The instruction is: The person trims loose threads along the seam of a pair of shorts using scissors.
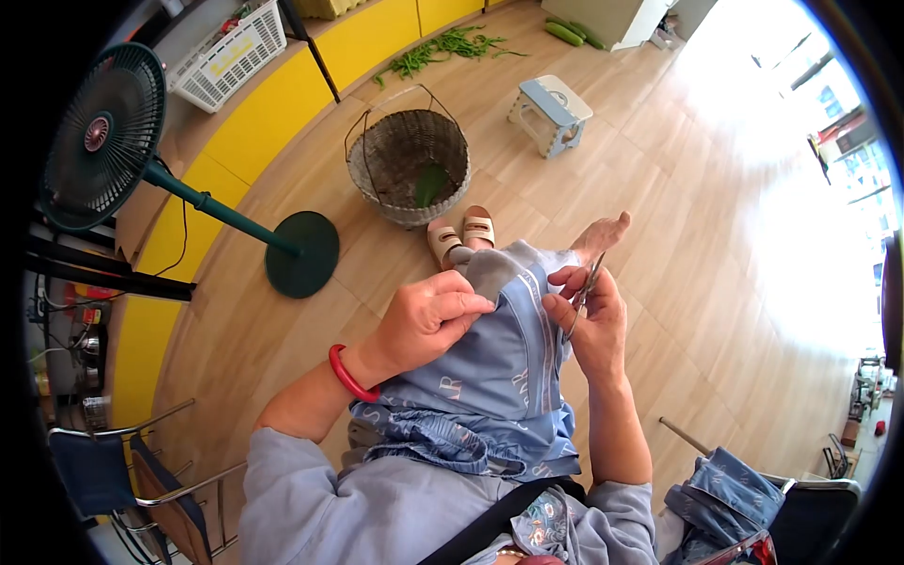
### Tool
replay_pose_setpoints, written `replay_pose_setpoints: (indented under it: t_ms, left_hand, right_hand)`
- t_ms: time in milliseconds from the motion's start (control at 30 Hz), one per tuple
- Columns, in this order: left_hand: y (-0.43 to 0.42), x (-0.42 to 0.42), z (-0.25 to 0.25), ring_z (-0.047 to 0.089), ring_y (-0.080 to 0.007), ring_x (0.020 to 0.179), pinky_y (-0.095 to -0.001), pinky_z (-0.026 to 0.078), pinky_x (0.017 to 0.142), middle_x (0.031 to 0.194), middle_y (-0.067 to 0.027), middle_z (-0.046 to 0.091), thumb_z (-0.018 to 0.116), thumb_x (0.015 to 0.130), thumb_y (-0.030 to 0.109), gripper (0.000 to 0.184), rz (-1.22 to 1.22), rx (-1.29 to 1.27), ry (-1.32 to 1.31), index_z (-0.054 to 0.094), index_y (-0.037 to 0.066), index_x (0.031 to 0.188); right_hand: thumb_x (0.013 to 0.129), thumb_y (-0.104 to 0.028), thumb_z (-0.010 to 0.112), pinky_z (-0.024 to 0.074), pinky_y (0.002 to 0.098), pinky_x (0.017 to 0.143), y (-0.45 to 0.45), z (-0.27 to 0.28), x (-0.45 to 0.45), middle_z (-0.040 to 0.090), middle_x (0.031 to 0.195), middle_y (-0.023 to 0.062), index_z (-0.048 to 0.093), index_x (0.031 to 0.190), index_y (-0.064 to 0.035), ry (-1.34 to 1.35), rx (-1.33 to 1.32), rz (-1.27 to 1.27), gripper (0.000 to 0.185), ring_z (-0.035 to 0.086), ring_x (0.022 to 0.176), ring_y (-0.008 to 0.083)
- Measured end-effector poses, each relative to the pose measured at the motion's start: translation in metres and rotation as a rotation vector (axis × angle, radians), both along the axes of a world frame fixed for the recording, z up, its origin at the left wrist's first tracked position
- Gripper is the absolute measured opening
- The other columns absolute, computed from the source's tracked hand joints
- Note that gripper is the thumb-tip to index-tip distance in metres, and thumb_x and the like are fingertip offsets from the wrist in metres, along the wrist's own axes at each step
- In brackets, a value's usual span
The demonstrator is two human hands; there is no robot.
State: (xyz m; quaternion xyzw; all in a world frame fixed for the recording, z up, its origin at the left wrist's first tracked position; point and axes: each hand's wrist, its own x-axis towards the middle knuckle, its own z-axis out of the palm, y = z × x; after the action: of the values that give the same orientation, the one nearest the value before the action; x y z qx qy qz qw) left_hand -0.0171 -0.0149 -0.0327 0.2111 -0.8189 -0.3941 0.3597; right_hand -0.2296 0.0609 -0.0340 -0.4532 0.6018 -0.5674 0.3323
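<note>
A blue garment [499,353] with white lettering and pale stripes lies spread over my lap, its elastic-looking gathered part bunched toward my waist. The fingers of my left hand [428,320] are pinched at a fold of this cloth, left of the stripes; any thread between the fingertips is too small to see. A red bangle [350,375] circles that wrist. On the other side of the cloth, my right hand [595,315] holds a small pair of metal scissors [588,287], blades pointing up and away from me.
Ahead stands a woven basket [407,160] with a green leaf inside. A green fan [301,254] is at left, a step stool [551,113] beyond. Green vegetables [443,49] lie by yellow cabinets [273,113]. More blue cloth [725,499] hangs over a chair at right.
</note>
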Motion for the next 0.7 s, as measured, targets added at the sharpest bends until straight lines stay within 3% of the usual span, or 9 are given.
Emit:
replay_pose_setpoints:
  t_ms: [133,267,467,533,700]
  left_hand:
    - [0.0,0.001,-0.003,0.057,-0.0165,0.066,-0.026,0.045,0.056,0.08,-0.0059,0.058,0.065,0.072,-0.009,0.025,-0.005,-0.037,0.024,0.068,0.005,0.092]
    - [0.002,0.003,-0.002,0.057,-0.0172,0.066,-0.0265,0.045,0.056,0.08,-0.0061,0.057,0.065,0.07,-0.01,0.027,0.011,-0.079,0.036,0.068,0.006,0.092]
    - [0.005,0.004,-0.003,0.056,-0.0176,0.065,-0.0269,0.045,0.055,0.081,-0.0064,0.057,0.065,0.069,-0.01,0.029,0.056,-0.131,0.054,0.068,0.007,0.092]
    - [0.005,0.007,-0.004,0.056,-0.0175,0.065,-0.027,0.044,0.055,0.081,-0.0064,0.057,0.065,0.069,-0.01,0.029,0.087,-0.118,0.064,0.069,0.007,0.092]
    - [0.014,0.012,-0.01,0.056,-0.0176,0.065,-0.0262,0.044,0.054,0.081,-0.0069,0.056,0.064,0.068,-0.011,0.025,0.03,-0.126,0.075,0.068,0.006,0.087]
  right_hand:
    - [0.07,-0.014,0.077,0.0389,0.0211,0.063,-0.004,0.004,0.002,0.055,0.075,-0.0024,0.059,0.088,-0.0058,-0.092,0.057,0.061,0.027,0.048,0.069,0.0059]
    - [0.07,-0.014,0.077,0.0391,0.0211,0.062,-0.006,0.002,0.005,0.054,0.074,-0.0031,0.059,0.087,-0.0056,-0.01,0.083,0.036,0.026,0.047,0.068,0.0054]
    - [0.071,-0.004,0.074,0.0408,0.0197,0.06,0.013,0.018,0.014,0.055,0.074,-0.0017,0.054,0.081,-0.0048,-0.212,0.13,0.064,0.022,0.048,0.068,0.0047]
    - [0.07,0.001,0.073,0.0409,0.019,0.06,0.03,0.019,0.016,0.054,0.073,-0.0015,0.051,0.077,-0.0053,-0.264,0.02,0.073,0.024,0.048,0.067,0.0046]
    - [0.07,-0.001,0.072,0.0373,0.0187,0.056,0.076,-0.002,0.022,0.049,0.068,-0.0047,0.048,0.075,-0.007,-0.071,0.217,0.143,0.025,0.044,0.062,0.0029]
